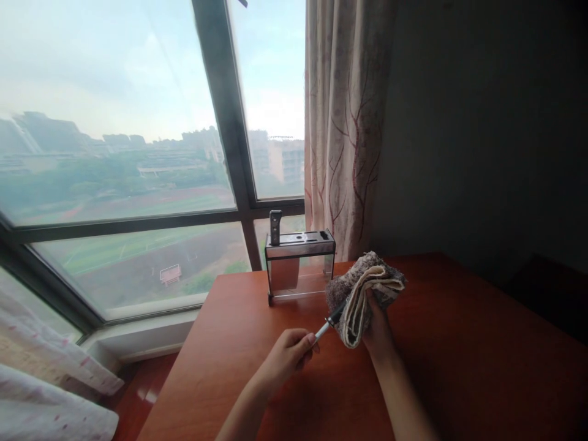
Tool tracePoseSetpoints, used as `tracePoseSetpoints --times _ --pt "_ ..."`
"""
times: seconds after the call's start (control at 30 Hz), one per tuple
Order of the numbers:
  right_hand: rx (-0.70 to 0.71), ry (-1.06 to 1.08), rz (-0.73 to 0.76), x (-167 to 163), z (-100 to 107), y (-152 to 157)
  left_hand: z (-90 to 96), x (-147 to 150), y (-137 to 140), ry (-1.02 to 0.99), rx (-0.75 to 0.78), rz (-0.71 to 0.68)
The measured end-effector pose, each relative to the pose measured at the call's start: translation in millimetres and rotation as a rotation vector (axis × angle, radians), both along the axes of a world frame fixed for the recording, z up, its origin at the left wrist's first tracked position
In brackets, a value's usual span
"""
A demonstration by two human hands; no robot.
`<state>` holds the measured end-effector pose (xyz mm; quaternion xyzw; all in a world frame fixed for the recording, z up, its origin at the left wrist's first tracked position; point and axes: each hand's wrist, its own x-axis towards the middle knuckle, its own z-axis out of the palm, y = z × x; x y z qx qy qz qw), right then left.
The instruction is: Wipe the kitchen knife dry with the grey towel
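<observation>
My left hand (294, 350) is closed around the pale, slim rod of a tool that looks like a sharpening steel (323, 331). Its dark handle runs up and right into a folded cloth (367, 285), where the far end is hidden. My right hand (377, 321) grips this thick grey-brown and cream cloth from below and behind, wrapped against the handle; most of its fingers are covered. Both hands are raised over the table. Just beyond them stands a clear-sided knife block (301, 248) with a black top, and one knife (275, 228) sits in it, dark handle upward.
The reddish-brown wooden table (220, 349) spreads beneath my hands. Past its far left edge are large windows (138, 153) with a sill. A patterned curtain (342, 122) hangs behind the knife block, and another curtain (55, 392) is at lower left. A dark wall is at right.
</observation>
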<state>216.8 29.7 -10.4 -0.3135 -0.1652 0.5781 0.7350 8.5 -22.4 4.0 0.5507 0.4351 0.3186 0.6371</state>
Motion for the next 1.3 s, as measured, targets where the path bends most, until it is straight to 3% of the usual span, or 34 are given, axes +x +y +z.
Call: tracePoseSetpoints --times 0.2,0.33,0.43,0.6,0.7,0.83,1.03,1.2,1.3 --pt "0.034 -0.028 0.156 -19.7 -1.4 -6.4 3.3 6.2 -1.7 -0.096 -0.036 0.042" --pt "0.039 -0.114 0.137 -45.9 1.1 -16.6 -1.2 9.9 -0.2 -0.087 0.016 0.119" --pt "0.038 -0.166 0.081 -54.6 6.8 -19.4 -1.0 10.6 0.1 0.061 0.165 0.171" --pt "-0.016 -0.299 -0.088 -48.5 11.3 -14.9 5.3 7.9 -2.3 0.452 0.650 0.300" --pt "0.022 -0.406 -0.177 -44.6 8.0 -13.8 6.2 4.8 -2.5 0.518 0.729 0.303" --pt "0.006 -0.508 -0.193 -41.4 7.0 -15.7 3.0 3.6 -0.6 0.391 0.628 0.238" --pt "0.001 -0.318 -0.106 -40.1 12.4 -15.0 -1.5 8.8 0.2 -0.026 0.133 0.124" --pt "0.027 -0.057 0.088 -33.5 6.9 -18.1 4.7 9.3 -8.3 -0.184 -0.164 -0.100" --pt "-0.029 0.022 0.248 -27.3 2.7 -22.1 7.6 9.0 -12.7 -0.213 -0.238 -0.188"
